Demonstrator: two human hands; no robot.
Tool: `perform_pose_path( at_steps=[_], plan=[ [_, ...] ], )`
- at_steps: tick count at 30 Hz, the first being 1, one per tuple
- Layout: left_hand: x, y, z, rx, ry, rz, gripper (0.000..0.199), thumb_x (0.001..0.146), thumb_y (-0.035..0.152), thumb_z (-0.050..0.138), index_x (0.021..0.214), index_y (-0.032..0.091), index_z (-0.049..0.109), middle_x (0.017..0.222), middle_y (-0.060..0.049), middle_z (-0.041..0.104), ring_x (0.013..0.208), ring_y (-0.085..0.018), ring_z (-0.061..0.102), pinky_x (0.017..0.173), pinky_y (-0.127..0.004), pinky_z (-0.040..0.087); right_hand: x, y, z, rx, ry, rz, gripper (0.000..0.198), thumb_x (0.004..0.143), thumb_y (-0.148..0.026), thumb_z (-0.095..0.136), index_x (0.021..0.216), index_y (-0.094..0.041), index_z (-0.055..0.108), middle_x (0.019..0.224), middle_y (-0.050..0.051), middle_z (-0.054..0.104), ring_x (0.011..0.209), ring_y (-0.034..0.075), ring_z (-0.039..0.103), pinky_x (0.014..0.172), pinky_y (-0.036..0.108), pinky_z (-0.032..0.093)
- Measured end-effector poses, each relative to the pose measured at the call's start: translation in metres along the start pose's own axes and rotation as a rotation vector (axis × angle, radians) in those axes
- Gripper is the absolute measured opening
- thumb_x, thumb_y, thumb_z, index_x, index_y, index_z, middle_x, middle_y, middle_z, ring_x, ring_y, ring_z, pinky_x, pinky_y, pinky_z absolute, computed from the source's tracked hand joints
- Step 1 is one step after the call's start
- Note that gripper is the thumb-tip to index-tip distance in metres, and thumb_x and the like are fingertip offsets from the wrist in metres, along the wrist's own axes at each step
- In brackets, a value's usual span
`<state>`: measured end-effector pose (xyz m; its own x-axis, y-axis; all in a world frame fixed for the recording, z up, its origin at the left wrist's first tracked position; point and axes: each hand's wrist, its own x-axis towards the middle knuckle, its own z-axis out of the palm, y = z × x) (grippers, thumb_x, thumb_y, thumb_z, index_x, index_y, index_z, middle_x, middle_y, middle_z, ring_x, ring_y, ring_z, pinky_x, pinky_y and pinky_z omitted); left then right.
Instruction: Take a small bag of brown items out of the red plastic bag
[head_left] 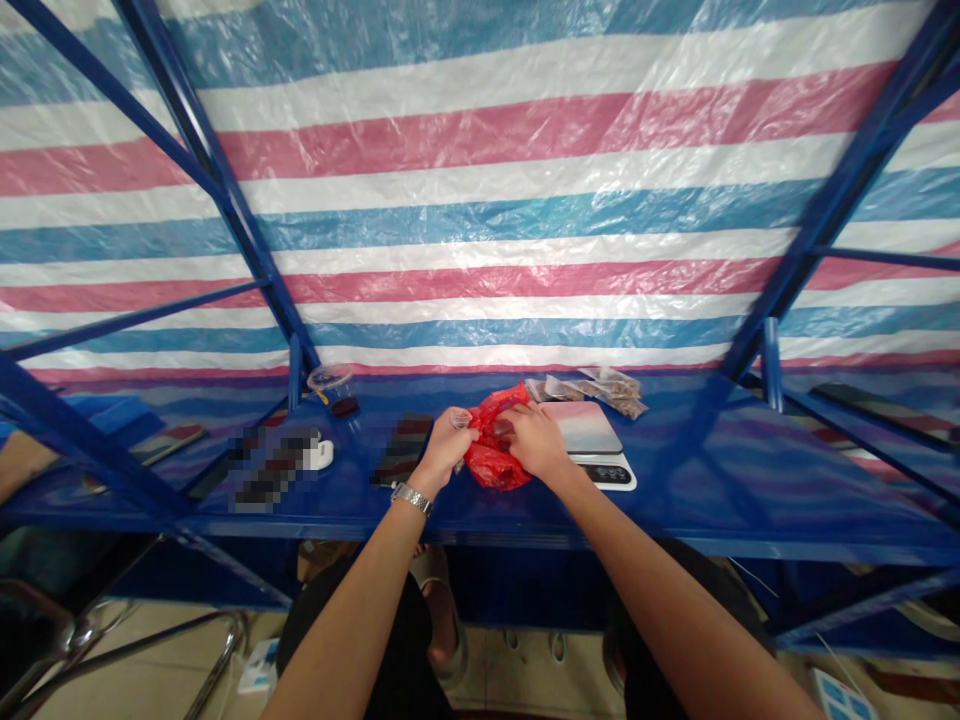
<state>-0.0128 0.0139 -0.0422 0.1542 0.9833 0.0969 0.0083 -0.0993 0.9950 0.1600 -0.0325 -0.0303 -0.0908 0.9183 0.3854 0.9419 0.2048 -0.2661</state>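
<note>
A red plastic bag lies on the blue shelf in front of me. My left hand, with a metal watch at the wrist, grips the bag's left edge. My right hand holds its right side, fingers closed into the plastic. What is inside the bag is hidden. Just right of my right hand sits a small digital scale with a pale platform.
Several small clear bags of brown pieces lie behind the scale. A clear cup and a white object stand at the left. Blue metal frame bars rise on both sides before a striped tarp. Another person's arm shows at far left.
</note>
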Motion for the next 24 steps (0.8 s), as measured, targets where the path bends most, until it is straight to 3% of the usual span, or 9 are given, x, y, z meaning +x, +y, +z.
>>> perform_pose_path(
  at_steps=[3,10,17,24],
  plan=[
    [0.000,0.002,0.000,0.001,-0.003,-0.016,0.022,0.060,0.012,0.066,0.080,0.020,0.061,0.068,0.004,0.061,0.056,-0.012,0.055,0.053,-0.022,0.041,-0.001,0.001,0.000,-0.009,-0.013,0.025,0.036,0.083,-0.009,0.067,0.116,-0.020,0.074,0.122,0.011,0.073,0.118,0.027,0.059,0.105,0.040,0.043],
    [-0.002,0.011,0.003,0.052,0.029,0.028,0.024,0.060,0.006,0.059,0.080,0.020,0.062,0.072,0.003,0.062,0.066,-0.013,0.058,0.062,-0.024,0.044,-0.001,-0.002,-0.002,0.018,-0.031,0.079,0.029,0.084,-0.013,0.069,0.111,-0.021,0.075,0.112,0.009,0.077,0.113,0.028,0.063,0.099,0.039,0.046],
    [-0.004,0.015,0.004,0.141,0.134,0.127,0.024,0.062,0.000,0.057,0.075,0.020,0.059,0.073,0.004,0.061,0.071,-0.013,0.058,0.067,-0.025,0.044,0.002,-0.007,-0.005,0.154,0.051,0.097,0.020,0.087,-0.021,0.072,0.107,-0.025,0.077,0.103,0.004,0.079,0.102,0.026,0.067,0.091,0.037,0.049],
    [-0.003,0.015,0.004,0.136,0.173,0.151,0.027,0.060,-0.002,0.055,0.074,0.020,0.058,0.072,0.004,0.061,0.070,-0.014,0.057,0.068,-0.026,0.043,0.002,-0.011,-0.007,0.168,0.145,0.069,0.022,0.090,-0.020,0.071,0.112,-0.023,0.074,0.113,0.008,0.075,0.108,0.027,0.063,0.098,0.040,0.047]
  ],
)
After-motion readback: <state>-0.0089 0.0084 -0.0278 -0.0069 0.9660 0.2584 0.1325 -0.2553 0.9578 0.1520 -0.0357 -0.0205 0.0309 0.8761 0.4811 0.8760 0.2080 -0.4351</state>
